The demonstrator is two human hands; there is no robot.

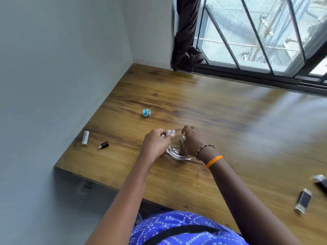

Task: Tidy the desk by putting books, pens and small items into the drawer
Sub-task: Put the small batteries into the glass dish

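A clear glass dish (177,152) sits on the wooden desk (221,124) in the middle of the head view. My left hand (154,144) is closed on a small white cylinder (168,133), a battery by its look, at the dish's left rim. My right hand (192,138) grips the dish's far right rim, and a small white item shows under its fingers. A white battery (85,137) and a black USB adapter (103,145) lie near the left edge. A crumpled blue paper ball (146,113) lies farther back.
At the right edge lie a small dark block with silver ends (303,203) and a dark object (321,183), partly cut off. A grey wall runs along the left, a barred window (256,41) and a dark curtain (187,36) behind. No drawer is in view.
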